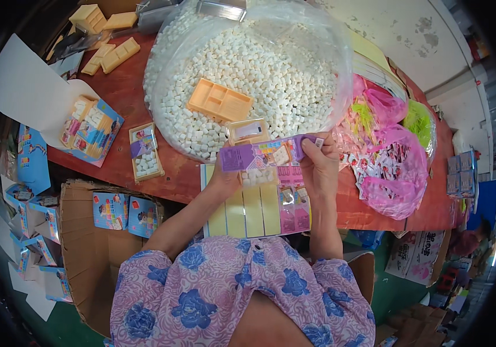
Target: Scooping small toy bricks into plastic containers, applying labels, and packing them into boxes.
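My left hand (226,178) is closed around the left edge of a pale plastic tray (248,130), which holds white pieces like mini marshmallows (258,176) and a small white packet. A purple printed label (254,155) lies across the tray's middle. Its right end sticks out past the tray, pinched between the thumb and fingers of my right hand (320,165). Beneath my hands, at the table's front edge, is a label sheet (251,211), with bare yellowish strips at left and pink-purple labels at right. The left fingers are partly hidden behind the tray.
A large clear bag of white pieces (294,75) fills the table's middle, an orange compartment tray (219,99) on top. Left are a filled, labelled tray (145,151) and an open display box (94,130). Pink bags of small packets (395,168) lie right. A cardboard carton (94,260) stands below left.
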Action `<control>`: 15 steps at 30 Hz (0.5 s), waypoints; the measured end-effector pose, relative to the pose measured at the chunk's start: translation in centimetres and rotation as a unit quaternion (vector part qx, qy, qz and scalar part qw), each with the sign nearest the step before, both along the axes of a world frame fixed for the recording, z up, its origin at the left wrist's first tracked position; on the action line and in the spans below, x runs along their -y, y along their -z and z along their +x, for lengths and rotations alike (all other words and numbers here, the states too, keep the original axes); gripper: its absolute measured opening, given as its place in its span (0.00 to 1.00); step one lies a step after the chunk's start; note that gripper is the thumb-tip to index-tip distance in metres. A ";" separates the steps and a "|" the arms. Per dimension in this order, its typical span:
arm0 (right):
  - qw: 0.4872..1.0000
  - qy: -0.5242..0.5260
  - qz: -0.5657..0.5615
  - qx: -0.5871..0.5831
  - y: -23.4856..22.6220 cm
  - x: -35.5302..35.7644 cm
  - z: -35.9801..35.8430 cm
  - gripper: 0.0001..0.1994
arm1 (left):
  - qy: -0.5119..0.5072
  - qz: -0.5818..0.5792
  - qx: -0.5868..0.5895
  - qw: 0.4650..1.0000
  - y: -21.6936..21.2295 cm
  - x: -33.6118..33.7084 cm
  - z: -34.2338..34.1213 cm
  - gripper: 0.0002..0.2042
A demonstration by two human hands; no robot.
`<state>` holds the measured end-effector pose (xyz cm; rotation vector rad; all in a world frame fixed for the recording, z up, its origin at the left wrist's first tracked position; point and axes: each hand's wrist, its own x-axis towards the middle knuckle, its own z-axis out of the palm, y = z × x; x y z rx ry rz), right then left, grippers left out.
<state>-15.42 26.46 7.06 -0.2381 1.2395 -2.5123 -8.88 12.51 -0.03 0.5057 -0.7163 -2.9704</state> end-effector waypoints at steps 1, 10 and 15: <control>1.000 0.000 0.001 0.000 0.4 0.1 -0.2 0.06 | -0.005 -0.037 -0.016 0.999 -0.1 -0.1 0.2 0.21; 0.997 0.018 0.071 0.014 3.1 0.3 -1.4 0.05 | 0.004 -0.005 -0.019 1.000 0.2 -0.2 0.4 0.17; 0.985 0.037 0.167 -0.001 3.5 0.7 -0.9 0.08 | 0.003 0.009 -0.042 0.999 -0.2 -0.1 0.5 0.16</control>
